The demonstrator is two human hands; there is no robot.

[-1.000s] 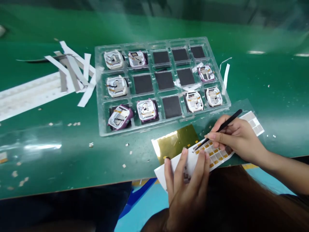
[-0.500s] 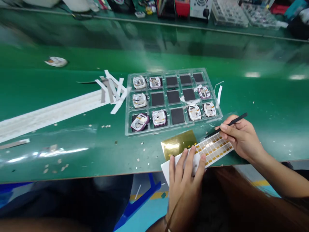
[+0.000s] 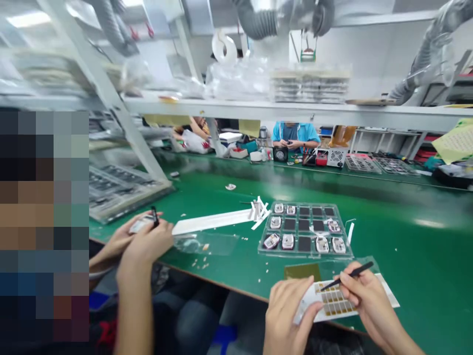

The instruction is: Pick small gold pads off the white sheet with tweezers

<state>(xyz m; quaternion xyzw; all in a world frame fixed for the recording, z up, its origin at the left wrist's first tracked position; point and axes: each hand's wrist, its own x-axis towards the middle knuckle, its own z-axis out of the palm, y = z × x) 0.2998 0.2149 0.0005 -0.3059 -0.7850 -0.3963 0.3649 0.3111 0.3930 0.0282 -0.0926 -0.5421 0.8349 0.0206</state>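
A white sheet with rows of small amber-edged stickers [image 3: 338,301] lies at the table's front edge. My left hand [image 3: 288,313] grips its left end, with the thumb along the near side and the fingers over the far side. Black tweezers [image 3: 356,271] are pinched in my right hand [image 3: 364,291], their tip at the sheet's upper left row of stickers. Behind the sheet lies a gold film piece [image 3: 301,271], partly covered by my left hand. Farther back is a clear compartment tray [image 3: 306,255] holding several white watch-like housings [image 3: 287,241]; its other pockets show black pads.
To the left, a co-worker's hands [image 3: 148,241] hold a small device over the table edge. Paper strips [image 3: 258,211] and a long white strip [image 3: 212,221] lie left of the tray. Another person [image 3: 295,135] sits across the bench. A shelf [image 3: 236,106] spans above.
The view has tilted up and swung left, bringing in the co-worker and shelf. My tweezers' tip has shifted from the sheet's far edge to its left part. My left fingers have drawn together.
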